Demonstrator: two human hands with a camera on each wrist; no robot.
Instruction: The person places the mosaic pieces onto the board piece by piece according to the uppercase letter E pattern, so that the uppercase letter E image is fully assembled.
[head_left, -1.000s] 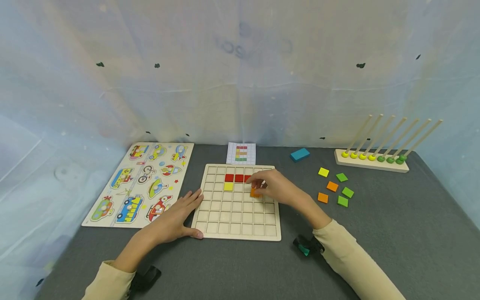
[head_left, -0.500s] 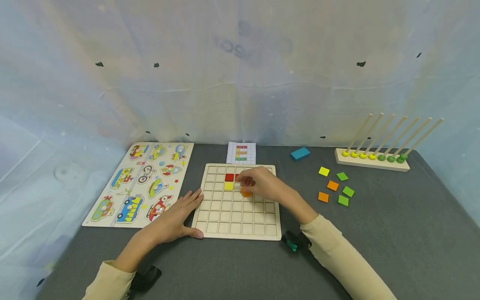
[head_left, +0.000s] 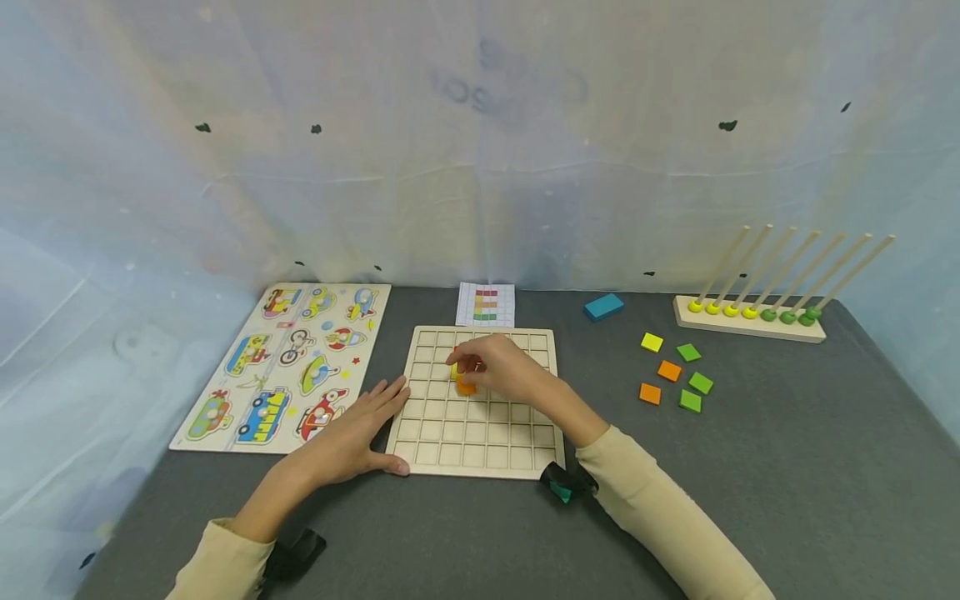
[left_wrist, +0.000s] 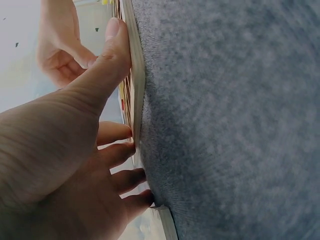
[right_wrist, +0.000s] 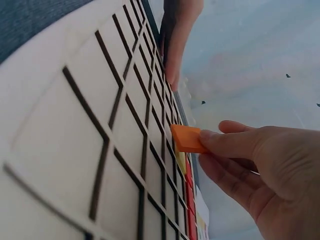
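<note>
A wooden grid board (head_left: 480, 433) lies flat on the dark cloth. My left hand (head_left: 352, 442) rests along its left side, fingers spread, thumb at the near corner. Over the board's upper middle, my right hand (head_left: 498, 367) pinches an orange square tile (right_wrist: 187, 139) between thumb and fingers. The tile is tilted, its lower edge close over the grid just nearer than a yellow tile (right_wrist: 180, 159). Red tiles (right_wrist: 190, 200) sit in a row behind the yellow one; in the head view my right hand mostly hides them.
Loose green (head_left: 701, 382), orange (head_left: 649, 393) and yellow (head_left: 652, 342) tiles lie right of the board. A printed pattern card (head_left: 485, 317) stands behind it, a blue block (head_left: 603, 307) to its right. A vehicle puzzle (head_left: 300, 367) lies left; a peg stand with beads (head_left: 750, 325) sits back right.
My right hand has moved left across the board with the orange tile, from the right of the grid to just below the yellow tile. My left hand has stayed in place.
</note>
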